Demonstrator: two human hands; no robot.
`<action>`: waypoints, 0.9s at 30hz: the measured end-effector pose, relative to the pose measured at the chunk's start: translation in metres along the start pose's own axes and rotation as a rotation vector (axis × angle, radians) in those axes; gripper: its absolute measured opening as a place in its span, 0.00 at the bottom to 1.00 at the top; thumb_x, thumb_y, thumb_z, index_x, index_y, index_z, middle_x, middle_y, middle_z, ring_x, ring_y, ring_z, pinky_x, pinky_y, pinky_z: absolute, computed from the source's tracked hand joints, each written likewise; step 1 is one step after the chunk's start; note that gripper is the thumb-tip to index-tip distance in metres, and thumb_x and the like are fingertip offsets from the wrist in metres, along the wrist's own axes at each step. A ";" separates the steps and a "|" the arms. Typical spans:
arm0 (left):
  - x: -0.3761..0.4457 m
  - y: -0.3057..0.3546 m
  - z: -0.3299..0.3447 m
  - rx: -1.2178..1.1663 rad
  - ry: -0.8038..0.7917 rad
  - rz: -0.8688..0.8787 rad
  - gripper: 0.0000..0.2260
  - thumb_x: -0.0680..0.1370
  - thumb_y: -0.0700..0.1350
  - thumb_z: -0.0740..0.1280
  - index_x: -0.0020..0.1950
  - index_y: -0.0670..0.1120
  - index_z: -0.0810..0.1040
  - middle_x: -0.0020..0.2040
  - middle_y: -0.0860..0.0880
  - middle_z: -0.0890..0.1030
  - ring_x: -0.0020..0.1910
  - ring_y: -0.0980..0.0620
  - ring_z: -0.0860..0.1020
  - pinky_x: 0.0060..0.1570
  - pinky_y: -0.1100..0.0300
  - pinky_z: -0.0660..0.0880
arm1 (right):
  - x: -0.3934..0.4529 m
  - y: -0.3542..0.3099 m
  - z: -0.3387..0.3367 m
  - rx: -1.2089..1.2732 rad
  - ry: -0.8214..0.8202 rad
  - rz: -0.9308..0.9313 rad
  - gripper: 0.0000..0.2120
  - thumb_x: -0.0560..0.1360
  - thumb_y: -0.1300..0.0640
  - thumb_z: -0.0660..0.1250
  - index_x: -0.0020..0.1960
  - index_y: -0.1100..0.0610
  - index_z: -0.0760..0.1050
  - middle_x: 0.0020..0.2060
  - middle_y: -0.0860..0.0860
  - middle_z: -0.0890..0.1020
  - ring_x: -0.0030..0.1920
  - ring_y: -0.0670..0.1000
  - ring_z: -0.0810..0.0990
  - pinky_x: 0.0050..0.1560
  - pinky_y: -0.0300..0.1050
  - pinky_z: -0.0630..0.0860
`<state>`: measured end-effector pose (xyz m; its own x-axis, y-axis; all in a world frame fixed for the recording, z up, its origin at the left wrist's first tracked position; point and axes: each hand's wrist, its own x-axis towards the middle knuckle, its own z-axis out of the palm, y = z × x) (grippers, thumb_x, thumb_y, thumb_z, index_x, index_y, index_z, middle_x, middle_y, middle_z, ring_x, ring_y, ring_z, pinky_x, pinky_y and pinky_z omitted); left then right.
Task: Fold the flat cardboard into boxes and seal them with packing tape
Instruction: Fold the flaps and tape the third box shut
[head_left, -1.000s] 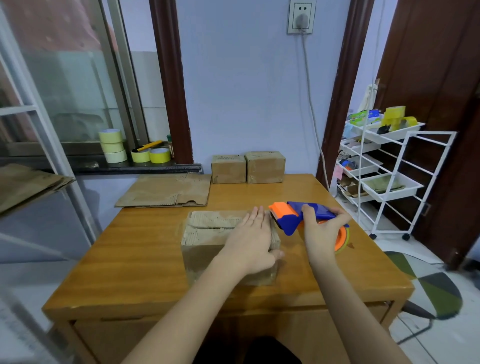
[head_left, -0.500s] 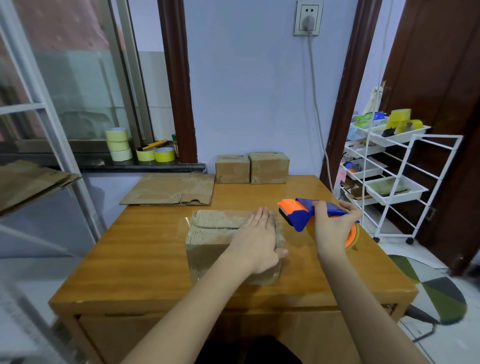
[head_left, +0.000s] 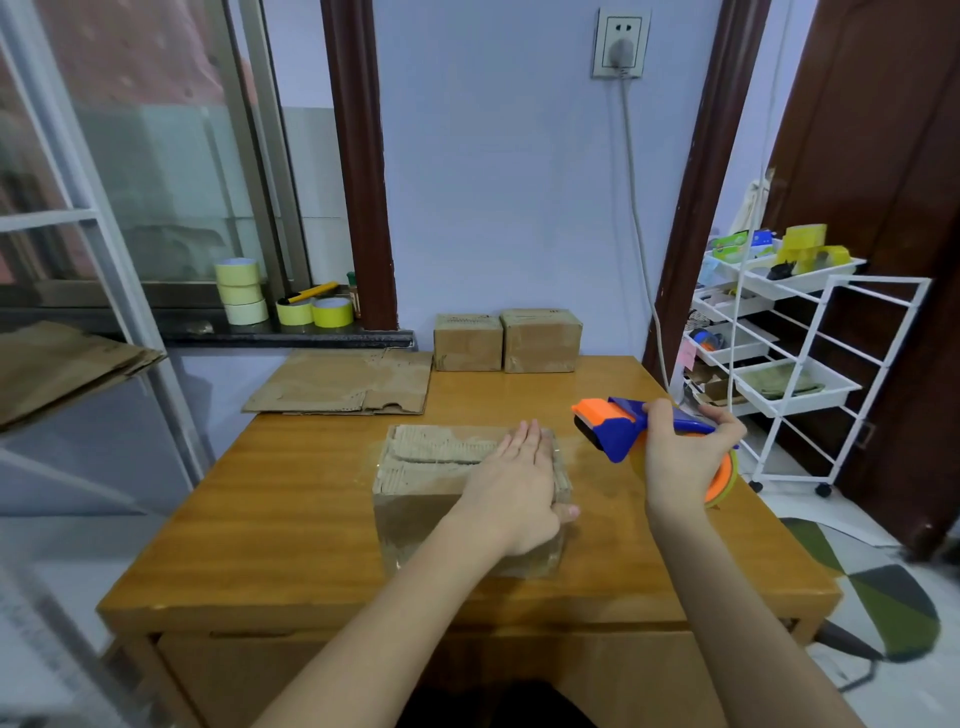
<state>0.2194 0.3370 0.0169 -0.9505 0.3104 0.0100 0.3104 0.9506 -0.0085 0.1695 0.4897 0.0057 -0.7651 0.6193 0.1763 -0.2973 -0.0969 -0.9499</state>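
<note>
Your left hand (head_left: 519, 483) lies flat with straight fingers pressed on the right part of the top of the cardboard box (head_left: 467, 493), thumb hanging over the box's right edge. The box stands near the middle of the wooden surface (head_left: 291, 519), a little towards your front edge, its top flaps closed with a seam running left to right.

Your right hand (head_left: 680, 457) is curled round the handle of the blue and orange tape dispenser (head_left: 639, 431). You hold it in the air just right of the box, apart from it, its orange nose pointing left towards the box's top right corner. The roll at its rear hangs over the surface near the right edge.

To the left of the box you have a wide bare stretch of surface reaching the left edge. Behind the box there is a band of bare wood, then a flat cardboard sheet (head_left: 343, 384) at the back left, its left part overhanging the surface's edge. Two sealed boxes (head_left: 509, 340) stand side by side, touching, against the wall at the back.

Tape rolls (head_left: 241, 291) sit on the window ledge to the left. A white wire trolley (head_left: 795, 364) stands on the floor close to the surface's right edge.
</note>
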 end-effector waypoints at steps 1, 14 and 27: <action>0.000 0.000 0.000 -0.001 0.002 0.001 0.37 0.81 0.61 0.53 0.77 0.39 0.39 0.77 0.41 0.40 0.77 0.47 0.41 0.74 0.55 0.41 | 0.002 0.000 -0.001 0.011 0.018 0.003 0.21 0.73 0.58 0.70 0.57 0.51 0.61 0.44 0.49 0.74 0.38 0.44 0.76 0.33 0.32 0.71; 0.000 0.001 0.002 -0.001 0.007 0.004 0.37 0.81 0.61 0.52 0.77 0.40 0.39 0.78 0.42 0.39 0.77 0.47 0.41 0.74 0.55 0.41 | 0.008 0.004 -0.008 -0.010 0.042 -0.066 0.20 0.73 0.59 0.69 0.56 0.53 0.60 0.40 0.48 0.73 0.36 0.45 0.75 0.37 0.38 0.73; 0.001 -0.001 0.005 -0.029 0.036 0.000 0.38 0.80 0.61 0.55 0.77 0.40 0.40 0.78 0.42 0.40 0.77 0.48 0.42 0.74 0.55 0.41 | -0.009 0.008 -0.004 -0.368 -0.357 -0.311 0.22 0.71 0.62 0.69 0.57 0.54 0.59 0.36 0.52 0.76 0.38 0.55 0.76 0.39 0.49 0.72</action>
<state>0.2181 0.3364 0.0115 -0.9497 0.3098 0.0458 0.3110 0.9502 0.0202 0.1760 0.4867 -0.0048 -0.8374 0.2689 0.4758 -0.3698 0.3623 -0.8556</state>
